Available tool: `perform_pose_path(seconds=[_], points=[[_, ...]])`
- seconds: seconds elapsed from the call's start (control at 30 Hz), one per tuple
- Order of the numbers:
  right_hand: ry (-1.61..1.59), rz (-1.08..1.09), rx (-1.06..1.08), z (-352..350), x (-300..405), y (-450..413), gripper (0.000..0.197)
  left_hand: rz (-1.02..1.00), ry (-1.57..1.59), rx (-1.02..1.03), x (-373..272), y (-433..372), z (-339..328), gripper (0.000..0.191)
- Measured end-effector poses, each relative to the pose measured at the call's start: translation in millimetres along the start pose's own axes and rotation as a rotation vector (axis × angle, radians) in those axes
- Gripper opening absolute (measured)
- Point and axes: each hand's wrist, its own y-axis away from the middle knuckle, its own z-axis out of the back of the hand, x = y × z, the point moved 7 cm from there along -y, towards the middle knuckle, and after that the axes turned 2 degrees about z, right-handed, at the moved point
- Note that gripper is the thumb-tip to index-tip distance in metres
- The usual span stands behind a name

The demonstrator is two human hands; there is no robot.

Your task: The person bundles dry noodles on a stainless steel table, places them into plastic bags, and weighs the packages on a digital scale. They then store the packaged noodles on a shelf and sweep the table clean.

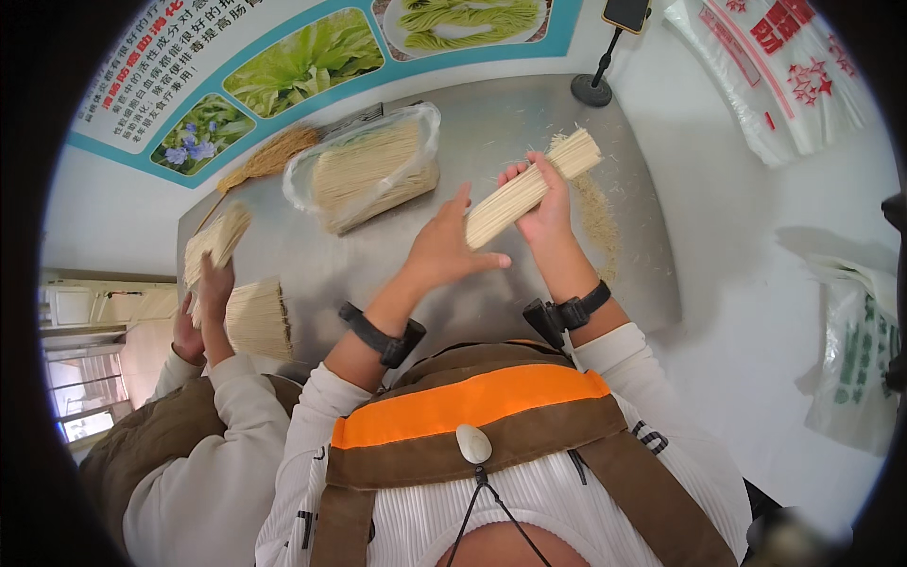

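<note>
My right hand [549,202] is closed around a thick bundle of dried noodles [511,200], which slants up to the right over the metal table [368,259]. At the bundle's lower left end is my left hand [453,244], its thumb and fingers spread and its palm facing that end; whether it touches the strands I cannot tell. Beyond my left hand, a clear plastic bag [432,131] with many more noodles lies on the table. Short broken pieces [599,220] form a strip to the right of the bundle.
On the left, a co-worker's hands [216,287] hold another bundle beside a stack of noodles [258,319]. A straw brush [273,159] lies along the back edge. At the back right stands a phone [626,13] on a round-based stand [592,90]. Plastic bags [786,78] hang at the right.
</note>
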Motion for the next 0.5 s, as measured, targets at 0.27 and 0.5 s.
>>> perform_pose_path(seconds=[0.27,0.5], points=[[-0.051,-0.121,0.317,-22.4,12.6,19.0,0.075,0.275,0.182,0.229,-0.8,-7.7,-17.3,0.049],[0.163,-0.098,-0.017,35.5,35.2,20.5,0.089,0.592,1.229,0.636,-1.0,4.1,-32.0,0.035]])
